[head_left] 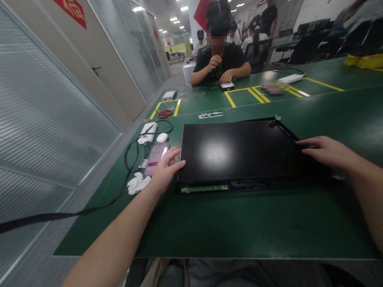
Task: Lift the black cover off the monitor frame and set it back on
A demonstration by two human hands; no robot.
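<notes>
In front of me a black display panel (239, 151) lies flat on the green table, a light reflected in its glossy face. A dark frame edge (285, 130) shows along its upper right side. Along the near edge runs a green circuit board strip (205, 189). My left hand (167, 169) grips the panel's left edge, thumb at the near side and fingers farther back. At the opposite side my right hand (321, 149) closes over the right edge, fingertips against the border. Its lower fingers are partly hidden.
Left of the panel lie a phone (156, 157), a white crumpled glove or cloth (138, 183), a white earbud case (162, 138), a white box (148, 132) and a black strap (101, 207). Red scissors (165, 114) and white strips (210, 114) lie beyond. A person (220, 59) sits opposite.
</notes>
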